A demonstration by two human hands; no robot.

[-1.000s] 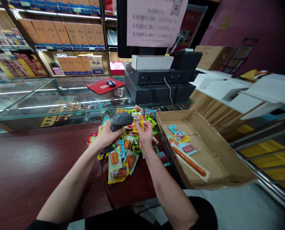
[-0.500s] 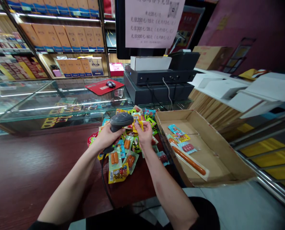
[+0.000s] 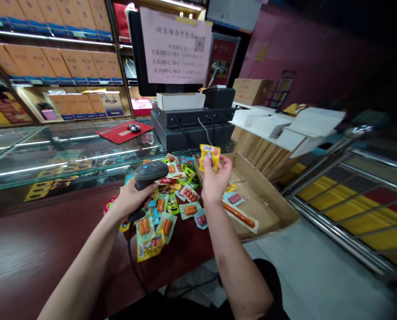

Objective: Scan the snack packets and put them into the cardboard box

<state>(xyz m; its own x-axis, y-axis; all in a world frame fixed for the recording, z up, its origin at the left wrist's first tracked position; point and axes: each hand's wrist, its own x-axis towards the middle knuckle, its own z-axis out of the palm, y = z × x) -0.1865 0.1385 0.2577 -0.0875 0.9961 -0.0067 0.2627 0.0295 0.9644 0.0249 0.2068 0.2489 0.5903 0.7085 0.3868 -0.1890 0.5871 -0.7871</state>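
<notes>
My left hand (image 3: pixel 131 200) is wrapped round the handle of a dark grey barcode scanner (image 3: pixel 150 172), whose cable hangs down over the counter edge. Between thumb and fingers, my right hand (image 3: pixel 217 178) pinches a small yellow snack packet (image 3: pixel 210 156), raised over the near left side of a shallow cardboard box (image 3: pixel 278 200). A pile of small snack packets lies on the counter under and beside the scanner, among them clear packs of little sausages (image 3: pixel 145 226) and a yellow packet (image 3: pixel 150 246). Inside the box are a long wrapped sausage (image 3: pixel 241 215) and a few packets.
Behind the pile stand a cash drawer (image 3: pixel 191 132) and a monitor carrying a paper sign (image 3: pixel 174 49). A mouse (image 3: pixel 134 127) rests on a red mat (image 3: pixel 118 133) on the glass counter. At the right is a metal railing (image 3: pixel 345 218).
My right hand has moved from in front of the scanner rightward and up, carrying the yellow packet to the box. My left hand still holds the scanner. The view has turned right.
</notes>
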